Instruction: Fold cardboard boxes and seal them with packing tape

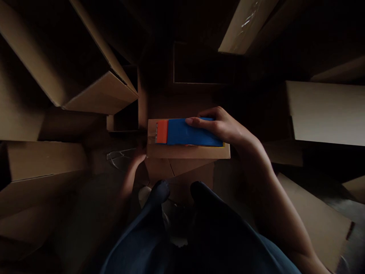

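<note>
My right hand (221,123) is closed around a blue tape dispenser (182,131) with an orange front end and a toothed edge. The dispenser lies lengthwise over the top of a closed, narrow cardboard box (188,153), its orange end toward the box's left side. A bit of yellow shows under its right end. At the lower left corner of the box, my left hand (139,156) grips the box's end, its fingers mostly lost in shadow.
Open cardboard boxes surround me: a large one (99,93) at upper left, others at left (45,160) and right (327,112). A taped box (248,23) is at upper right. Clear crumpled plastic (121,154) lies left of my left hand. A cardboard flap (313,217) sits lower right.
</note>
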The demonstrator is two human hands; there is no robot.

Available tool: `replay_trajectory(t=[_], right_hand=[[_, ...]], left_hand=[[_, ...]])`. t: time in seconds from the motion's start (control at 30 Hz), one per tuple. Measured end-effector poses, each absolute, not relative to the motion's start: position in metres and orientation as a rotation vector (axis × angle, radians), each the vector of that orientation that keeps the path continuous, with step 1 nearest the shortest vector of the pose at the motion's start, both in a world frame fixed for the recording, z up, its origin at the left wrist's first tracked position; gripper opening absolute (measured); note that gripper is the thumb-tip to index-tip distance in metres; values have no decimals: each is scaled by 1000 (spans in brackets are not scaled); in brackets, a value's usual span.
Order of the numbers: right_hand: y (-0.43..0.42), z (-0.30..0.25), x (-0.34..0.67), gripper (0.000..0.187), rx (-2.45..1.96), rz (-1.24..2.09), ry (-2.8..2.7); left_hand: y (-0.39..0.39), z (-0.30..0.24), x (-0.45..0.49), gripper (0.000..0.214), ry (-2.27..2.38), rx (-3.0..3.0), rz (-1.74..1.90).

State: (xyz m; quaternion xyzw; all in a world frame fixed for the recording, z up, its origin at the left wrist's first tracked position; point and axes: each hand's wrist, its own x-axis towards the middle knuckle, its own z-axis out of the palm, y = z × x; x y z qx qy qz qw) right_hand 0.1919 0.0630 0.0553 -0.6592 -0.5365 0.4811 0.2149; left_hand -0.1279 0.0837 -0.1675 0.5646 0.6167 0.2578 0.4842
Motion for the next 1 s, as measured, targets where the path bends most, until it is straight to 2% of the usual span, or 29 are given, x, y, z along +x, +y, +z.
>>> replay_trajectory(t=[0.1,0.3,0.4,0.67,1.0], right_hand=[[63,55,192,55,-1823,1359,-1482],[62,55,192,55,-1830,1348,-1471],[61,56,192,54,-1838,1317,-1472],[61,54,192,55,-1783,1323,-1494],[63,53,193,51,-1711,1350,-1495]], left_hand=[[80,-145,-129,38,1569,1281,716],[54,-56,-107,36,1406,1323,1075],[36,-30,-94,37,1367,1456,1032],[14,-27,-76,65,1392,1993,633],[17,-36,-81,67,1372,2044,596]])
